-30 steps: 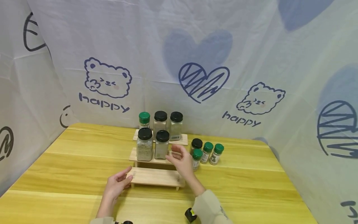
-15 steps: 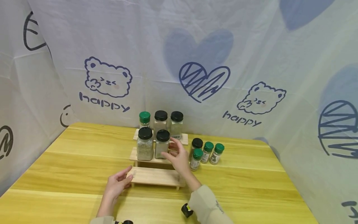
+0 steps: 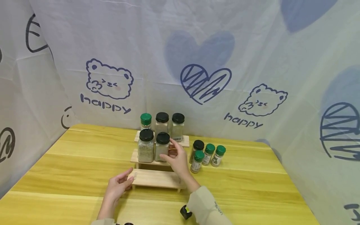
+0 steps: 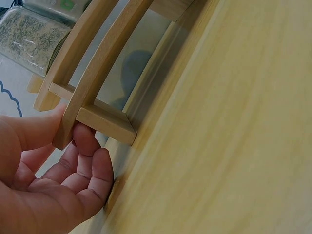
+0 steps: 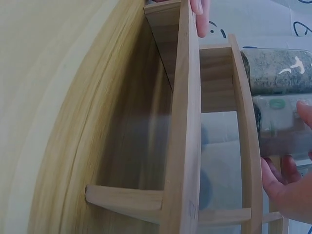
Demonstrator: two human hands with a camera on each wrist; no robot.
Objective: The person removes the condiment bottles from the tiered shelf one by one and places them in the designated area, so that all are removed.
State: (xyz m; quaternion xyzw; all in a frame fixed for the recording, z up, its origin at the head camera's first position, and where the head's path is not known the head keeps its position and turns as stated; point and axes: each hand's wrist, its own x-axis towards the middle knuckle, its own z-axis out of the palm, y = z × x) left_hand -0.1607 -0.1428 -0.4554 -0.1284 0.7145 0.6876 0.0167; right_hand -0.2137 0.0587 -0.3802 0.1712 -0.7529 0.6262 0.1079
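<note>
A three-tier wooden spice rack (image 3: 157, 178) stands on the table. My left hand (image 3: 116, 187) pinches the left end of its lowest step, thumb on top and fingers beneath, as the left wrist view shows. On the middle step, my right hand (image 3: 178, 160) holds a square, black-lidded spice jar (image 3: 162, 149) between thumb and fingers. The jar stands upright, close beside a larger black-lidded jar of flaky herbs (image 3: 146, 150). In the right wrist view the held jar (image 5: 280, 131) shows a green mark, and part of it lies behind my fingers.
On the top step are a green-lidded jar (image 3: 146, 120) and two black-lidded jars, one a clear jar (image 3: 177, 128). Right of the rack stand a black-lidded jar (image 3: 198, 146) and several green-lidded shakers, the nearest a small shaker (image 3: 197, 162). A printed curtain (image 3: 157, 93) hangs behind.
My right hand has moved left from beside the middle-step jar and taken hold of it. The jar has shifted slightly left. My left hand stays on the rack.
</note>
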